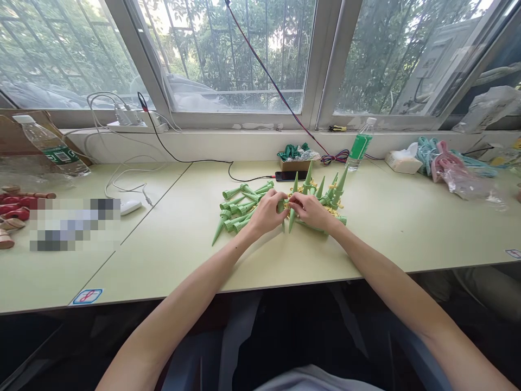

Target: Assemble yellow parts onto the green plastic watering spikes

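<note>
Green piece (280,206) is pinched in left hand (267,213), green spike (292,219) held point-down in right hand (312,211); two-handed handling apparently being done, careful fingertip control seemingly called for.

A clear plastic bottle with a bright green label (360,145) stands before the grey-framed glass windows (236,60). A flat black phone (286,176) lies before a small brown cardboard box (299,165). At right, a white tissue pack (402,162) adjoins pink articles (442,161), apparently plastic.

Daylight (277,41) is coming through windows (228,65), trees (378,60) are showing outside; a pale table (407,228) is lining the white wall (244,142)
</note>
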{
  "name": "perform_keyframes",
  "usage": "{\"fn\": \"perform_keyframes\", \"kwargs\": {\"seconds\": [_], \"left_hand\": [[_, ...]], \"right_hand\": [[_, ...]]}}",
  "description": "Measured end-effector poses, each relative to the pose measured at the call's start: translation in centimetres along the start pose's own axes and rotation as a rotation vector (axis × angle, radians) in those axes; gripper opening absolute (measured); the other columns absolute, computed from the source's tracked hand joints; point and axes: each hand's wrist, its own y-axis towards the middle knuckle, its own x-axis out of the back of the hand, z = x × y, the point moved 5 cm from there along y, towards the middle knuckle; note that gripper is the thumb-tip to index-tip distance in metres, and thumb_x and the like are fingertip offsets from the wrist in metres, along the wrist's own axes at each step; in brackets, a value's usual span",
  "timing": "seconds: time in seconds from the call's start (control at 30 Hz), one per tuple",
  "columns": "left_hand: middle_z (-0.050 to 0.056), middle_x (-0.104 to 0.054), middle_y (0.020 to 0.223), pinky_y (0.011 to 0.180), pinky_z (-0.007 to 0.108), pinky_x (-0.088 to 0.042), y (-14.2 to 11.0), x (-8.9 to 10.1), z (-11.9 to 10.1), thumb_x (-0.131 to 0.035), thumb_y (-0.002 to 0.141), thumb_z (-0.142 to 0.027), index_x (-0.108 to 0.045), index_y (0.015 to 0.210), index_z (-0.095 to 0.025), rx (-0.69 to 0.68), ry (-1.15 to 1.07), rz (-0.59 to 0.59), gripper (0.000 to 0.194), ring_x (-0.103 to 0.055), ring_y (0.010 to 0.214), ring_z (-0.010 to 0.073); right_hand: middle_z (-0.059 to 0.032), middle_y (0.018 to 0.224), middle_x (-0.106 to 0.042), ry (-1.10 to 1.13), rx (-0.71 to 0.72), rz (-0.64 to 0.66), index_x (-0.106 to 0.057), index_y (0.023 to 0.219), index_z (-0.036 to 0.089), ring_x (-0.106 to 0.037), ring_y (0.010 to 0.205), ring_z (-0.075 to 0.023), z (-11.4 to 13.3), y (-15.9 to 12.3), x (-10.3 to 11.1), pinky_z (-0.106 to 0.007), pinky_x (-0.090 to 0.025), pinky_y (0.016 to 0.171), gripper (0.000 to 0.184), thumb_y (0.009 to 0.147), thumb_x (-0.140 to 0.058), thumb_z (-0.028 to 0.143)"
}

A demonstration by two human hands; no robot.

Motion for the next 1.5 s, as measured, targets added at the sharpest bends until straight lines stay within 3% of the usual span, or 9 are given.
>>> {"fn": "perform_keyframes", "kwargs": {"seconds": [0.6,1.5], "left_hand": [[0.004,-0.057,0.097,0.071,0.031,-0.048,0.0,-0.16,0.18,-0.065,0.083,-0.021,-0.065,0.105,-0.019,-0.008,0.006,-0.007,0.022,-0.053,0.065,0.0117],[0.004,-0.058,0.097,0.074,0.03,-0.049,-0.03,-0.09,-0.08,-0.064,0.083,-0.02,-0.066,0.105,-0.02,-0.027,0.027,-0.009,0.022,-0.058,0.074,0.0144]], "right_hand": [[0.0006,0.066,-0.05,-0.071,-0.026,0.035,-0.044,0.077,0.022,-0.04,0.06,-0.0144,0.03,0.04,-0.07,-0.028,-0.028,0.061,0.023,0.099,-0.042,0.029],[-0.0002,0.068,-0.051,-0.119,-0.083,0.09,-0.048,0.079,0.021,-0.041,0.061,-0.0153,0.31,-0.1,-0.02,-0.028,-0.029,0.063,0.024,0.1,-0.039,0.027]]}}
